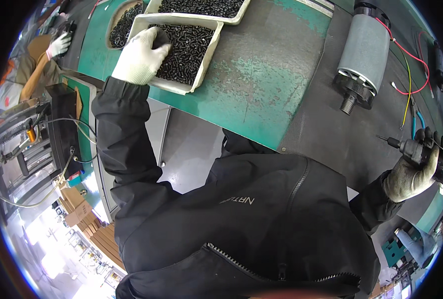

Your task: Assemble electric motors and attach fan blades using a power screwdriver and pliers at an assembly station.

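My left hand (140,57), in a white knit glove with dark-stained fingers, reaches over the left side of a white bin (201,74) full of small black screws (185,52). Its fingers curl down toward the screws; whatever lies between them is hidden. At the far right my right hand (412,178), in a greyish glove with dark fingertips, is wrapped round an electric screwdriver (415,151). The tool's thin bit points left, above the dark mat.
A second white bin (236,19) of black screws and a tray (112,37) of black rings or washers sit behind. A large grey motor (365,50) with wires lies on the dark mat (326,112), near blue-handled pliers (420,119). Another person's gloved hand (58,46) shows at far left.
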Demonstrator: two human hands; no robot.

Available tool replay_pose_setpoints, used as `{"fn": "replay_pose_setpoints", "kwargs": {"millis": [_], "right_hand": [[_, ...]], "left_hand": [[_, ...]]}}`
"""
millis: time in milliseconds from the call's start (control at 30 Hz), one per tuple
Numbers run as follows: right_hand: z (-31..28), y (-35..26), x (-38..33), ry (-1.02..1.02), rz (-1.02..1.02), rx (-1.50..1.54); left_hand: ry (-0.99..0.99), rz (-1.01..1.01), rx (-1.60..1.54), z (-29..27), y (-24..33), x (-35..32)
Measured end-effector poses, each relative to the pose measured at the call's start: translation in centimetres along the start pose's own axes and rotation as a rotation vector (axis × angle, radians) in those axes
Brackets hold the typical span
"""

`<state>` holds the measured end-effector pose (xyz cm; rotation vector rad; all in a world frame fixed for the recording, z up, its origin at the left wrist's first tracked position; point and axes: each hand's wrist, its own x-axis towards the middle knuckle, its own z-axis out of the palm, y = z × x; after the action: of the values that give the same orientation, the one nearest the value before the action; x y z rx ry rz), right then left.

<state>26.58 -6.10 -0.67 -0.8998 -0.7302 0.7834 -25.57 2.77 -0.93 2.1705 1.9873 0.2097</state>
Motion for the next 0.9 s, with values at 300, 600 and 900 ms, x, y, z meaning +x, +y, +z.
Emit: {"fn": "replay_pose_setpoints", "kwargs": {"millis": [300, 600, 900], "right_hand": [[0.1, -0.1, -0.4, -0.052, -0.031, -0.101], [2.5, -1.0, -1.1, 0.033, -0.062, -0.121], [8.5, -6.0, -0.8, -0.302, 0.106, 0.475]], "left_hand": [[-0.017, 0.064, -0.033, 0.5, -1.7, 0.7], [0.028, -0.123, -0.591, -0.5, -0.5, 0.3], [-0.242, -0.024, -1.931, 1.7, 17.0, -3.8]]}}
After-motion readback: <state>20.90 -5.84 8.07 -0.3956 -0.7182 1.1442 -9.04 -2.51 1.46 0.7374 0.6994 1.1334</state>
